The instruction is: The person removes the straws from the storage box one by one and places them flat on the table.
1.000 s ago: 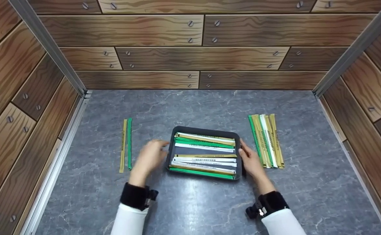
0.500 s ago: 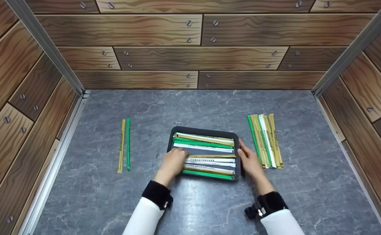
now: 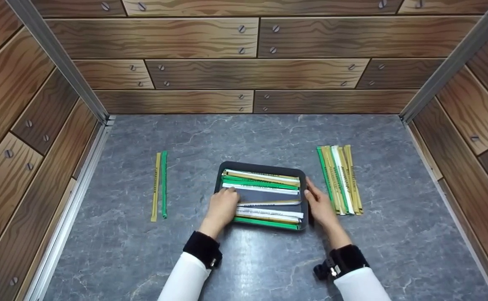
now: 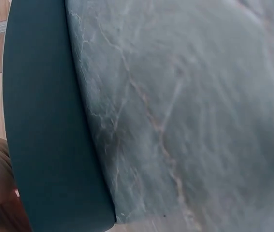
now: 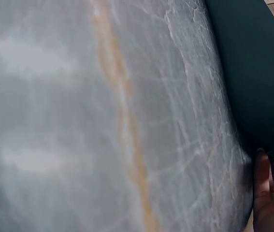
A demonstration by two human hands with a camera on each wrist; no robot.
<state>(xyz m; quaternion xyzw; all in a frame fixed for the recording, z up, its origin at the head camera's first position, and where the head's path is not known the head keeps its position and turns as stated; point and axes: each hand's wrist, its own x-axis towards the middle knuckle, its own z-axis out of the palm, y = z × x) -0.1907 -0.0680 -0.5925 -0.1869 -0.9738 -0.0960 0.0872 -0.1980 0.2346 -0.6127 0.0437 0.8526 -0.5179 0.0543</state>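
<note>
A dark tray (image 3: 264, 166) holds wrapped straws in two bunches. My left hand (image 3: 223, 205) reaches over the tray's left end and grips straws of the near bunch; its fingertips are hidden. A gold and a white straw (image 3: 271, 203) slant away from that hand, above other white straws (image 3: 269, 213) and a green straw (image 3: 269, 224). The far bunch (image 3: 264, 179) lies along the back wall. My right hand (image 3: 321, 207) holds the tray's right side, its fingers (image 5: 262, 176) at the lower corner in the right wrist view.
On the left of the grey marbled table lie a gold straw (image 3: 155, 188) and a green straw (image 3: 164, 184). A fanned group of green, gold and white straws (image 3: 342, 179) lies right of the tray. Wood-patterned walls (image 3: 252, 75) enclose the back and sides.
My left hand has moved right from outside the tray onto the near straws. Some gold and white straws there have shifted and slanted. The right hand and tray stay in place.
</note>
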